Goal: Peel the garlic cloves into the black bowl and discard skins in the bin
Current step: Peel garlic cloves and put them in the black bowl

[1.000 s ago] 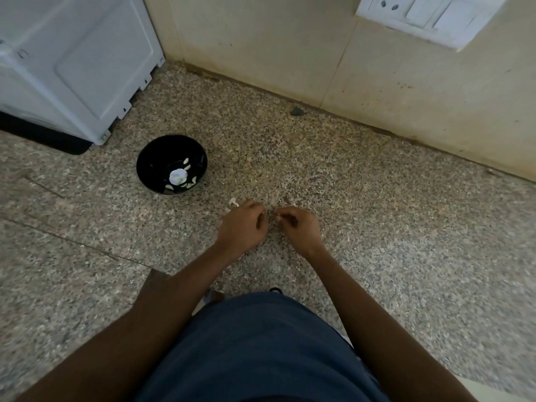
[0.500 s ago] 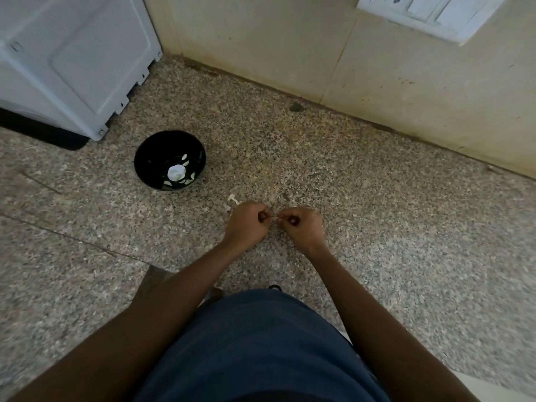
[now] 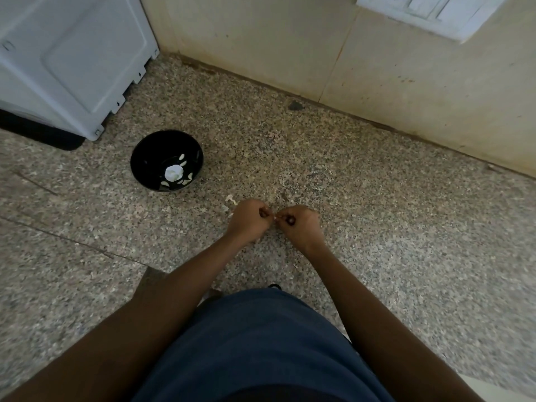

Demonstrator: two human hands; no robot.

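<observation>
while peeled cloves (image 3: 177,181) lie in the black bowl (image 3: 145,163), left hand (image 3: 249,220) and right hand (image 3: 300,224) pinch another garlic clove (image 3: 274,217); skins (image 3: 230,198) undiscarded.

A round black bowl (image 3: 166,160) holding pale peeled garlic cloves (image 3: 174,173) sits upright on speckled stone.

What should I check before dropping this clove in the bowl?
1. Clove pinched between left hand and right hand: ok.
2. Skin fully off: cannot tell, fingers hide it.
3. Bowl upright, open, to the left of the hands: ok.
4. Room in bowl, a few cloves inside: ok.
5. Bin in view for skins: not ok.
6. Loose skins on counter: not ok.
</observation>
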